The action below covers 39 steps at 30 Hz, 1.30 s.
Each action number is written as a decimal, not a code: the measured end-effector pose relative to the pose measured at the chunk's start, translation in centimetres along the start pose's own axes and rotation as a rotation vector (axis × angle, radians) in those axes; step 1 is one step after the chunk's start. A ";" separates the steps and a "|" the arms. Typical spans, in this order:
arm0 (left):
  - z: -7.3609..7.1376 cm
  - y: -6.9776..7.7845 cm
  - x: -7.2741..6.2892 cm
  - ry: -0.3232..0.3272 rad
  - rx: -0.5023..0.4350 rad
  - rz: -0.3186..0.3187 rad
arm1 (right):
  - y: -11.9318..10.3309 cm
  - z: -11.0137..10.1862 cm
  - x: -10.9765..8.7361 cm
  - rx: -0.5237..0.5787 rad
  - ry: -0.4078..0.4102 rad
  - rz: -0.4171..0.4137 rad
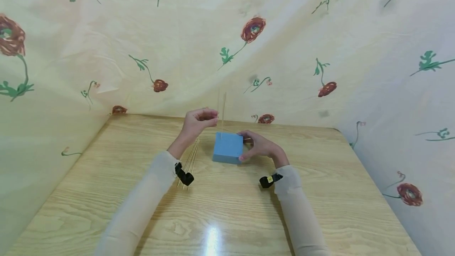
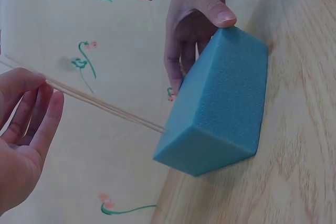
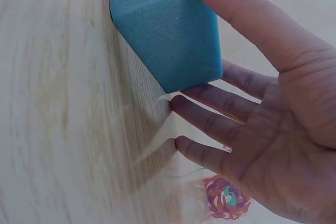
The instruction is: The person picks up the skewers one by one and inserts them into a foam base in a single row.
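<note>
At left on the wooden table (image 1: 89, 192), a loose fan of thin sticks (image 1: 193, 157) lies beneath your left wrist, well within reach. Your left hand (image 1: 200, 121) hangs just beyond the block's left far corner, its thumb and fingertips closed in a light pinch on a slender stick, the other fingers gently bent. Beside it rises a standing stick (image 1: 223, 110); in the left wrist view the pair run close together to the block's top, though how deep either tip sits you cannot tell. At center, the blue block (image 1: 228, 144) rests flat on the table, between your hands; it is the closest thing here to a container, its top bearing the sticks near the left far edge. At right, your right hand (image 1: 261, 145) spans the block's right side, thumb at the near corner and fingers at the far one, the outer fingers spread clear. Judging the step as planting sticks, you would do well to pinch low, push straight down in line with the shaft, avoid knocking the neighbor, and hold the block firmly without squeezing its likely soft sides.
</note>
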<state>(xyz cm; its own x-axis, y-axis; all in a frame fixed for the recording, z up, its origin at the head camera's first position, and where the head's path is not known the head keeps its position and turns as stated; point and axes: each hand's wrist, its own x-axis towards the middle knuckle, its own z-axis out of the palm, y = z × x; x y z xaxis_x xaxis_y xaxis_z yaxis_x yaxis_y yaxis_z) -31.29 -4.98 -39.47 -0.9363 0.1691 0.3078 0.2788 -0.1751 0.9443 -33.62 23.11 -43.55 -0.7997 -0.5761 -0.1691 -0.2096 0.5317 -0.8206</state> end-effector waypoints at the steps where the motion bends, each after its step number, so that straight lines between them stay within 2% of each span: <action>1: 0.1 -0.1 0.0 0.006 0.007 0.003 | 0.1 0.0 0.0 0.000 0.001 0.003; 11: 0.7 -1.0 0.2 0.017 0.052 0.042 | 0.1 0.2 0.0 0.006 0.006 0.007; 26: 0.9 -2.0 0.2 0.010 0.055 0.065 | 0.0 0.3 -0.1 0.009 -0.002 0.000; 39: 1.2 -2.2 0.2 0.005 0.046 0.045 | 0.0 0.2 -0.2 0.001 0.001 0.008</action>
<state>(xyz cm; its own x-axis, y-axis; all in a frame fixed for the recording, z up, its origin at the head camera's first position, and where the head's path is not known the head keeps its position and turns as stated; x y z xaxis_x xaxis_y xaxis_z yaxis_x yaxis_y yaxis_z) -31.84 -3.42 -41.37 -0.9236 0.1570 0.3498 0.3302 -0.1378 0.9338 -33.33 23.12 -43.63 -0.8020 -0.5712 -0.1745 -0.2030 0.5355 -0.8198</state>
